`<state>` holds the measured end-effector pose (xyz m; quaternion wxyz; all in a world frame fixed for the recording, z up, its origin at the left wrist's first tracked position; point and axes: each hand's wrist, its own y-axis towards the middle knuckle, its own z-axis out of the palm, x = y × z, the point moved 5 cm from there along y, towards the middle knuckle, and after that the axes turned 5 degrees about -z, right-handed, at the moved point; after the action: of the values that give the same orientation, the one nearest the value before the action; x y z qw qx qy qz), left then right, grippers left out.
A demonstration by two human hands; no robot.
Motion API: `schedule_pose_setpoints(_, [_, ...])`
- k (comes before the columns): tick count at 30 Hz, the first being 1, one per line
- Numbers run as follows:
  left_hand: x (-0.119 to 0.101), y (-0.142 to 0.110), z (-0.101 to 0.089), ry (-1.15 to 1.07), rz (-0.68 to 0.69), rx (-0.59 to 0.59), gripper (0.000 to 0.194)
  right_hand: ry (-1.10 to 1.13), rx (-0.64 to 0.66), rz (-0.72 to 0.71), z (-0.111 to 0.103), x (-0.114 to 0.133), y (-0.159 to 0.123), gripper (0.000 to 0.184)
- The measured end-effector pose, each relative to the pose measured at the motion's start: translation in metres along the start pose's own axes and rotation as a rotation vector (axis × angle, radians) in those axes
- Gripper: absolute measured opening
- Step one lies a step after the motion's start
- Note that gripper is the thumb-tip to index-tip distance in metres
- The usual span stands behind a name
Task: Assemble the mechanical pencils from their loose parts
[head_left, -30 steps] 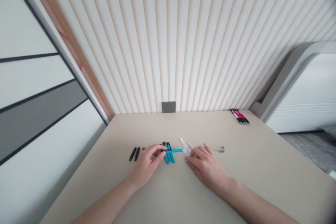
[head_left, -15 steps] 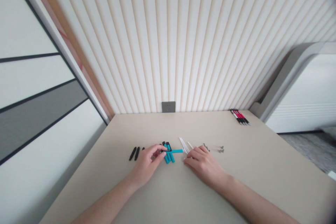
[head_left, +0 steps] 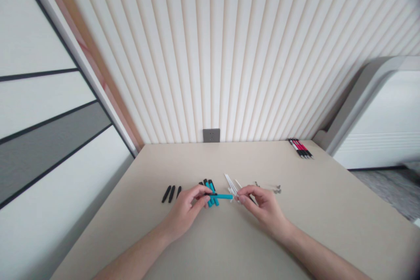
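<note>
My left hand [head_left: 186, 208] is closed in a pinch on the black-clipped end of a teal pen barrel [head_left: 225, 196], which lies level and points right. Beneath and behind it on the table are more teal barrels [head_left: 215, 201] with black ends. My right hand [head_left: 266, 208] is at the barrel's open right end, thumb and fingertips pinched together; what they hold is too small to make out. Thin white pen refills [head_left: 229, 179] lie just behind those fingertips. To the left of my left hand are black tapered pen parts [head_left: 172, 194], one partly hidden by the hand.
Small metallic pen parts [head_left: 278, 189] lie beyond my right hand. Several red, white and black pens [head_left: 300, 148] are lined up at the table's back right corner. A dark wall socket [head_left: 211, 135] sits just above the back edge of the beige table [head_left: 183, 162].
My right hand has lifted from the table beside the refills and turned into a pinch at the barrel's end. My left hand still holds the barrel, now slightly lower in view.
</note>
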<state>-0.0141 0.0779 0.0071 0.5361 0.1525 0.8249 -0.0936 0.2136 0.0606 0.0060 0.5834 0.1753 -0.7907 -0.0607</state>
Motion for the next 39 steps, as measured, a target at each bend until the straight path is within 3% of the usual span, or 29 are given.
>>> schedule_pose_setpoints(6, [-0.003,-0.001,0.001,-0.001,0.018,0.042,0.018,0.048,0.043,0.001,0.008,0.002,-0.004,0.026])
schedule_pose_setpoints(14, [-0.001,-0.003,0.006,-0.093,0.001,0.114,0.015,-0.006,0.004,-0.027,0.010,0.005,-0.005,0.027])
schedule_pose_setpoints(18, [0.002,0.001,0.002,-0.393,-0.032,0.085,0.016,-0.273,0.002,-0.075,-0.004,0.011,0.000,0.021])
schedule_pose_setpoints(21, [0.002,0.004,-0.007,-0.659,-0.009,0.011,0.020,-0.587,0.088,-0.081,-0.017,0.011,0.006,0.022])
schedule_pose_setpoints(24, [0.002,0.007,-0.013,-0.772,0.011,-0.042,0.024,-0.829,0.173,-0.012,-0.024,0.004,0.008,0.022])
schedule_pose_setpoints(27, [0.006,0.007,-0.014,-0.594,0.004,-0.097,0.021,-0.924,0.240,0.061,-0.021,-0.004,0.006,0.022])
schedule_pose_setpoints(33, [0.002,0.003,-0.011,0.137,0.066,-0.151,0.017,-0.958,0.242,0.085,-0.011,-0.009,0.003,0.022])
schedule_pose_setpoints(39, [-0.004,0.003,-0.013,0.279,0.126,-0.165,0.017,-0.852,0.203,-0.005,-0.015,0.002,0.005,0.017])
